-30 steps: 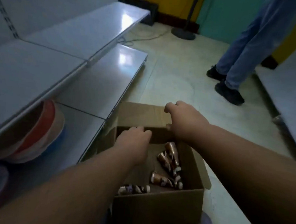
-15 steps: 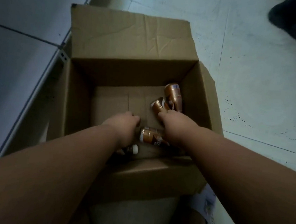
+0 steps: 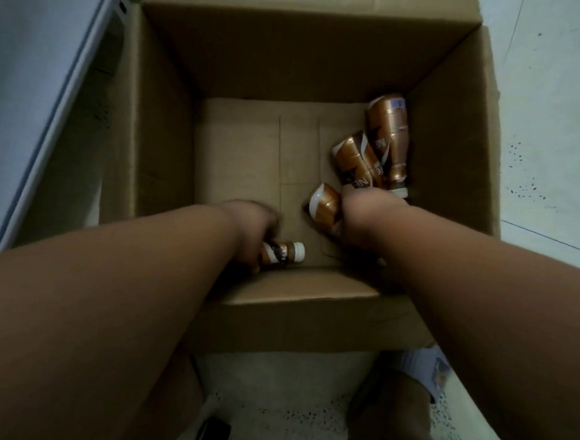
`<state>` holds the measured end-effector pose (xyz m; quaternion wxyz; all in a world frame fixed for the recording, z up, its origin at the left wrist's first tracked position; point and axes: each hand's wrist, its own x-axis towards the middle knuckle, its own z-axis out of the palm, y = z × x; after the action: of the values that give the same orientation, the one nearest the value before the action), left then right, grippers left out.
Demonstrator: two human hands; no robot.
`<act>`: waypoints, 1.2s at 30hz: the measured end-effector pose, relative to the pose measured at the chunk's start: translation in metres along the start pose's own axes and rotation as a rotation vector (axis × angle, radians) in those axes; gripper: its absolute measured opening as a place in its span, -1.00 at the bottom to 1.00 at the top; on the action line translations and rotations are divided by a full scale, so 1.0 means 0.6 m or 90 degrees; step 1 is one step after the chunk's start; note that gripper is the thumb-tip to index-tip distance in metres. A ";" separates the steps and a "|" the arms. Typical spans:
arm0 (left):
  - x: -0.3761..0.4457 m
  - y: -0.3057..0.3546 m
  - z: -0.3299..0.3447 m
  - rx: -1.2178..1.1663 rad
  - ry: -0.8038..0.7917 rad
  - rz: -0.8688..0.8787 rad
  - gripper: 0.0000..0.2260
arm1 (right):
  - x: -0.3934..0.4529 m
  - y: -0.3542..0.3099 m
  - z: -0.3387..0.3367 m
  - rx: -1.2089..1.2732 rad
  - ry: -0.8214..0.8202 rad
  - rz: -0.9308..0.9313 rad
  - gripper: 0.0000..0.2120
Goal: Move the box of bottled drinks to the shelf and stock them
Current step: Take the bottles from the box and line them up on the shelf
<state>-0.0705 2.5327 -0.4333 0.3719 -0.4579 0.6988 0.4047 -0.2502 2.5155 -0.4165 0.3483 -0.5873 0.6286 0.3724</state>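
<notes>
Cardboard box (image 3: 157, 135) held glossy copper bottles — left hand (image 3: 253, 231) wrapped round a white-capped one (image 3: 284, 252), right hand (image 3: 360, 221) gripping another (image 3: 324, 205).

1 open brown cardboard box (image 3: 157, 135); 4 copper-brown plastic drink bottles w/ white caps (image 3: 387, 130) inside; 2 bare hands (image 3: 254, 224).

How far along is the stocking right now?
Done: the box sits beside the shelf. In hand: the left hand grips one bottle, the right hand another. Left: two more bottles lie in the box; none shows on the shelf.
</notes>
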 end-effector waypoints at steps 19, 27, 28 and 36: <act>-0.264 0.005 -0.090 -0.135 0.364 0.003 -0.65 | -0.326 -0.058 -0.210 0.068 0.358 -0.114 -0.71; -0.628 -0.079 -0.163 -0.219 0.653 0.015 -0.67 | -0.624 -0.203 -0.338 -0.043 0.663 -0.241 -0.79; -0.679 -0.092 -0.165 -0.218 0.696 0.007 -0.66 | -0.659 -0.226 -0.350 -0.051 0.700 -0.256 -0.79; -0.994 -0.222 -0.142 -0.249 0.937 -0.071 -0.69 | -0.869 -0.462 -0.422 -0.098 0.839 -0.391 -0.71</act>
<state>0.2238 2.6240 0.1016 -0.2573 -0.7015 0.6581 0.0923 0.0612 2.5340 0.1453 -0.0559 -0.8620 0.4869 -0.1296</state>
